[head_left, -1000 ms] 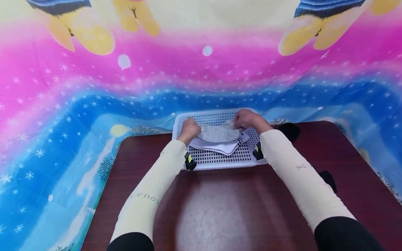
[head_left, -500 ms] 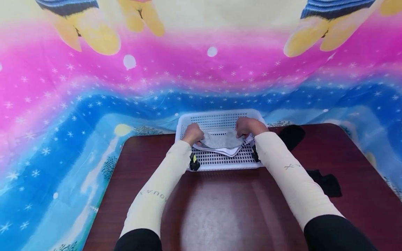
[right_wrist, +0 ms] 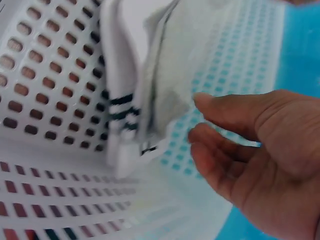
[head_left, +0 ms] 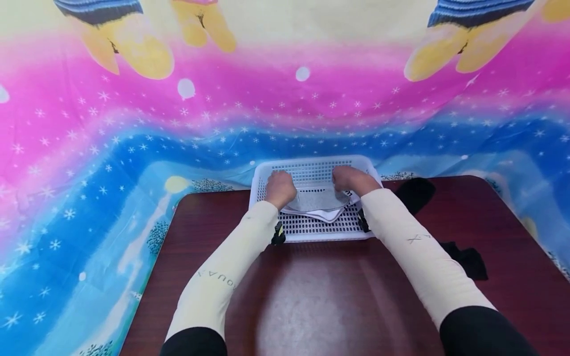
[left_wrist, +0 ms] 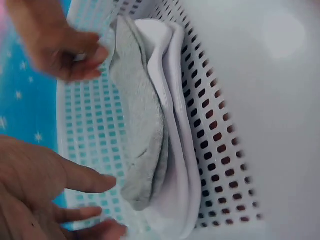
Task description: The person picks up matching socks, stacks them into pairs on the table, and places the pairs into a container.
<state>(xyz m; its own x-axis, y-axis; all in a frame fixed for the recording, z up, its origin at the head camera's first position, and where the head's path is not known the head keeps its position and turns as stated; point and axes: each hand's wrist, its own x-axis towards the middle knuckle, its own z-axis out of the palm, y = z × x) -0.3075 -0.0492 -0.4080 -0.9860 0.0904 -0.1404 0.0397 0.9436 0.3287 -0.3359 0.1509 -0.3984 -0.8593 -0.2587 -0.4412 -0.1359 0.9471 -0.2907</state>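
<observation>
A grey sock [head_left: 319, 200] lies on a pair of white socks [head_left: 327, 214] inside a white perforated basket [head_left: 318, 237]. Black stripes mark the white socks [right_wrist: 119, 112] at one end in the right wrist view. My left hand [head_left: 281, 190] is over the basket's left part; its fingers [left_wrist: 92, 181] are spread and stand apart from the grey sock [left_wrist: 142, 115]. At the other end is my right hand [right_wrist: 270, 145], thumb and fingers loosely bent with a gap between them. Its thumb tip comes close to the grey sock's edge, and nothing is held.
Black cloth pieces lie on the dark red table [head_left: 200, 247] to the right: one black cloth [head_left: 416, 194] beside the basket, another black cloth [head_left: 467, 261] nearer, partly behind the right forearm. A printed curtain [head_left: 285, 113] hangs behind the table, close to the basket.
Both hands held the ends of the grey sock and lowered it onto the white socks. Now they have let go. The left hand has shifted slightly up and right.
</observation>
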